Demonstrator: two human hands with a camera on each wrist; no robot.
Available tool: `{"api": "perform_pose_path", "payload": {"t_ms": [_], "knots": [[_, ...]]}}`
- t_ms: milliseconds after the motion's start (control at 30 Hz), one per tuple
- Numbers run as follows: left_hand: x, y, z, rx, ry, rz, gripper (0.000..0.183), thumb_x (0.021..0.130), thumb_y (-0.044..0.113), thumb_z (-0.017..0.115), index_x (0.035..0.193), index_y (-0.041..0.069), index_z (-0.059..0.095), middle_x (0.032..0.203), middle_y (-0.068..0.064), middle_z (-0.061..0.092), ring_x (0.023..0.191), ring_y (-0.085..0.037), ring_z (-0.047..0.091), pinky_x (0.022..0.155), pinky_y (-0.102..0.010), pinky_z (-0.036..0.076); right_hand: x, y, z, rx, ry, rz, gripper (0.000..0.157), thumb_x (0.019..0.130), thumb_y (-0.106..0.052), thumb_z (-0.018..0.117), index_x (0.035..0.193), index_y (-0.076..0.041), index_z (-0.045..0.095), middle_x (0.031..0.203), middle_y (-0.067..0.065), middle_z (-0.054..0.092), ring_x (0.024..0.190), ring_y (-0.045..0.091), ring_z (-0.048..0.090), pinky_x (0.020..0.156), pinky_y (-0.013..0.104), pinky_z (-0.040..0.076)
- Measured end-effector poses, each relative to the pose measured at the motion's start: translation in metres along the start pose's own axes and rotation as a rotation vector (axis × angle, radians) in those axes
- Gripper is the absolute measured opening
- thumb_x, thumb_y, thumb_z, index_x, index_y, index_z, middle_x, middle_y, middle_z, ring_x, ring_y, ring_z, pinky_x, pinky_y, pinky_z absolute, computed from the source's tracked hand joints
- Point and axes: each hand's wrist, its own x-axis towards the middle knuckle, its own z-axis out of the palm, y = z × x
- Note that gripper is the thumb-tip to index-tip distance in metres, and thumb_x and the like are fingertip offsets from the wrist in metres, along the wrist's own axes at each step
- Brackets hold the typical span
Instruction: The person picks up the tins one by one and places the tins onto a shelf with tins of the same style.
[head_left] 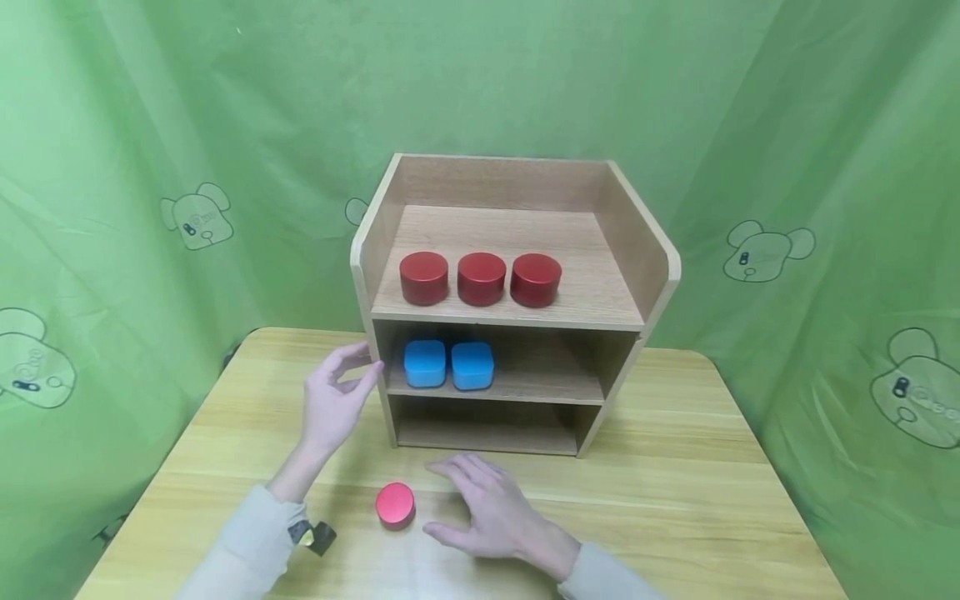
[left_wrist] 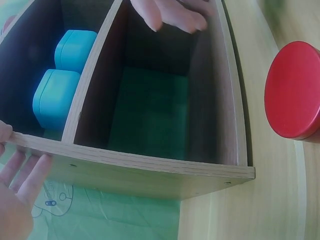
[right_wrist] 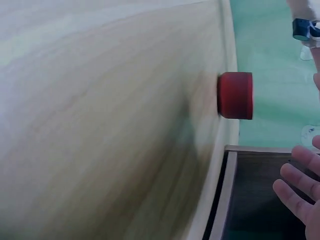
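Observation:
My left hand (head_left: pixel 335 402) is at the left side panel of a small wooden shelf (head_left: pixel 510 318). Its thumb lies at the panel's front edge and its fingers (left_wrist: pixel 31 177) rest against the outer face, so it lightly holds the panel. A round red tin (head_left: pixel 395 505) stands on the table in front of the shelf, between the hands. To the right of that tin hovers my right hand (head_left: pixel 491 512), fingers spread and holding nothing. Three larger-looking red tins (head_left: pixel 482 279) line the top shelf. Two blue rounded-square boxes (head_left: pixel 425 364) sit side by side at the left of the middle shelf.
The shelf stands toward the back of a light wooden table (head_left: pixel 675 492). Green curtains (head_left: pixel 480 75) with mouse-head drawings hang behind and on both sides. A small black object (head_left: pixel 322 538) is at the left sleeve's wrist.

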Motion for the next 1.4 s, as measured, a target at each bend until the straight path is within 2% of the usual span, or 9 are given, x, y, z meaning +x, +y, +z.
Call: {"api": "perform_pose_path", "payload": {"t_ms": [333,567,800,933,1200,1400], "knots": [[-0.001,0.002,0.001,-0.006,0.009,0.019,0.036,0.091,-0.007,0.074,0.126,-0.008,0.067,0.125,-0.029,0.071,0.100,0.011,0.067,0.083,-0.014,0.065,0.012,0.000,0.017,-0.040,-0.158,0.019,0.075,0.093,-0.068,0.065,0.150,-0.020,0.054,0.142,-0.002,0.065,0.130,0.017,0.063,0.109,0.041,0.060],[-0.001,0.003,0.000,-0.005,0.014,0.024,0.035,0.091,-0.007,0.074,0.126,-0.007,0.067,0.124,-0.030,0.071,0.100,0.011,0.067,0.083,-0.013,0.064,0.018,0.001,0.027,-0.047,-0.267,0.040,0.080,0.094,-0.071,0.062,0.153,-0.019,0.050,0.149,0.002,0.061,0.136,0.022,0.060,0.113,0.046,0.058],[-0.002,0.003,0.001,-0.014,0.013,0.027,0.035,0.091,-0.007,0.074,0.126,-0.007,0.067,0.124,-0.031,0.071,0.100,0.011,0.067,0.083,-0.013,0.064,0.023,0.003,0.036,-0.055,-0.293,0.023,0.080,0.093,-0.069,0.065,0.152,-0.018,0.051,0.145,0.003,0.063,0.134,0.023,0.062,0.111,0.045,0.060],[-0.001,0.002,0.001,-0.012,0.012,0.022,0.036,0.091,-0.007,0.074,0.127,-0.007,0.067,0.125,-0.029,0.071,0.100,0.011,0.067,0.083,-0.014,0.064,0.027,0.004,0.041,-0.071,-0.314,0.021,0.080,0.092,-0.069,0.065,0.152,-0.018,0.052,0.147,0.004,0.064,0.136,0.025,0.061,0.114,0.046,0.058],[0.000,-0.001,-0.001,-0.008,0.004,0.007,0.037,0.092,-0.006,0.074,0.128,-0.006,0.067,0.127,-0.028,0.071,0.101,0.011,0.067,0.083,-0.014,0.065,0.034,0.001,0.048,-0.083,-0.348,0.017,0.075,0.092,-0.069,0.066,0.148,-0.020,0.056,0.142,-0.001,0.067,0.134,0.021,0.062,0.114,0.042,0.057],[0.000,-0.002,0.000,-0.011,0.004,0.013,0.037,0.091,-0.006,0.075,0.127,-0.006,0.067,0.125,-0.028,0.072,0.101,0.011,0.067,0.084,-0.014,0.065,0.038,0.001,0.052,-0.086,-0.339,0.015,0.070,0.093,-0.070,0.065,0.143,-0.021,0.061,0.136,-0.005,0.070,0.125,0.016,0.065,0.104,0.037,0.061]]}}
